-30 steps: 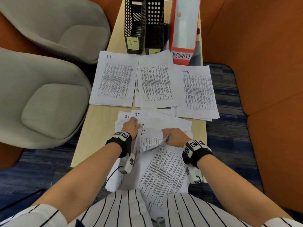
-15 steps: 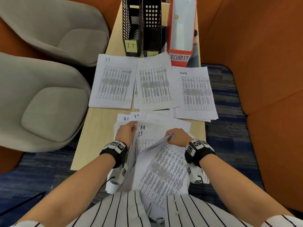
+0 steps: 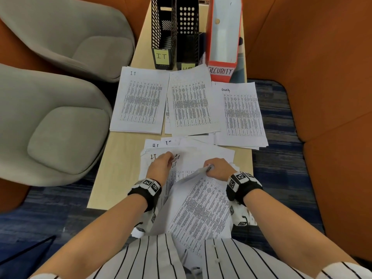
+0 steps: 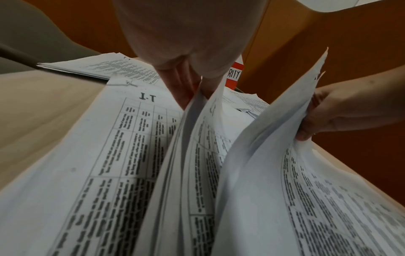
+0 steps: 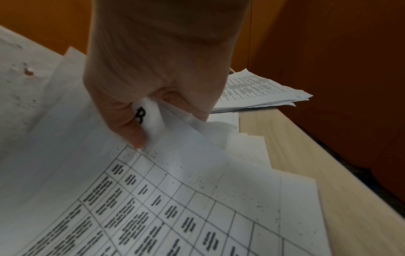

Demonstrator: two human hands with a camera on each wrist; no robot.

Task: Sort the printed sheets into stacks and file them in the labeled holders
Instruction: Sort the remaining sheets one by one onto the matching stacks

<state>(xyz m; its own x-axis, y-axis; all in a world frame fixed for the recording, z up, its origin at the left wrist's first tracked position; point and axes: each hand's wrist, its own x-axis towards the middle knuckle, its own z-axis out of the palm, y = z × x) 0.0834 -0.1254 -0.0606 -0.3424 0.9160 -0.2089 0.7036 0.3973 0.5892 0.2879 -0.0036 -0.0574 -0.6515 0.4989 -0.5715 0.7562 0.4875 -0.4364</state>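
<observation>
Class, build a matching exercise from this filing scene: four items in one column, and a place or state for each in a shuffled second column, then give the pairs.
Items
1. IT holder
2. SECURITY holder
3. right hand
4. Security stack

Places or states
A. red, rightmost of the three holders
B. lies flat nearest the table's right edge
C. black, leftmost, with a yellow label
D. pinches the lifted corner of a sheet

Pairs: 1-C, 2-A, 3-D, 4-B
</observation>
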